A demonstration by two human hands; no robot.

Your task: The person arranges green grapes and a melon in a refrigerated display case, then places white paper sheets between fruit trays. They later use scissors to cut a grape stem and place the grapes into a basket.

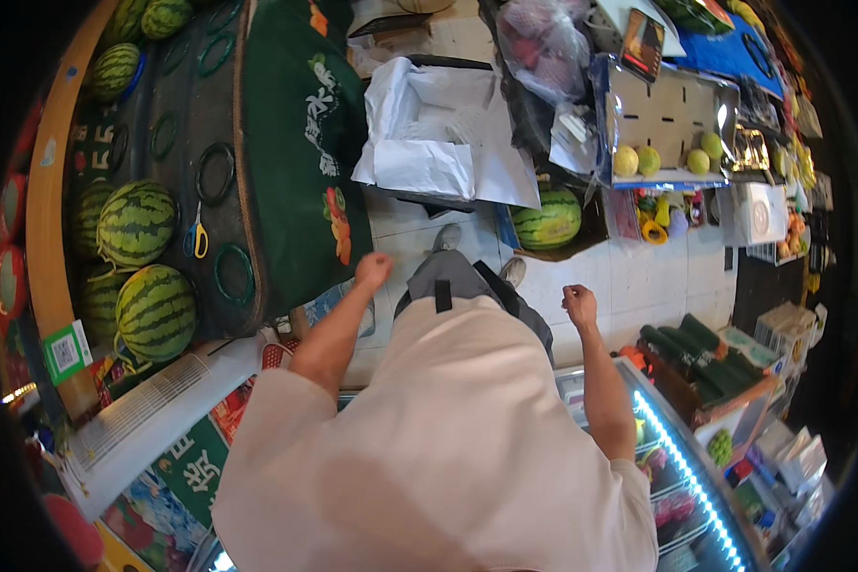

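Note:
My left hand hangs loosely curled beside the green printed cloth on the side of the watermelon stand; I see nothing in it. To the right, my right hand is held over the tiled floor, fingers half bent and a little apart, also with nothing visible in it. Ahead of my feet is an open box lined with white paper. Just right of that, a watermelon lies in a cardboard box on the floor.
Several watermelons, yellow-and-blue-handled scissors and ring stands occupy the left stand. A shallow carton at right holds several yellow-green fruits. Behind my right arm runs a lit display case. A bag of net-wrapped fruit sits ahead.

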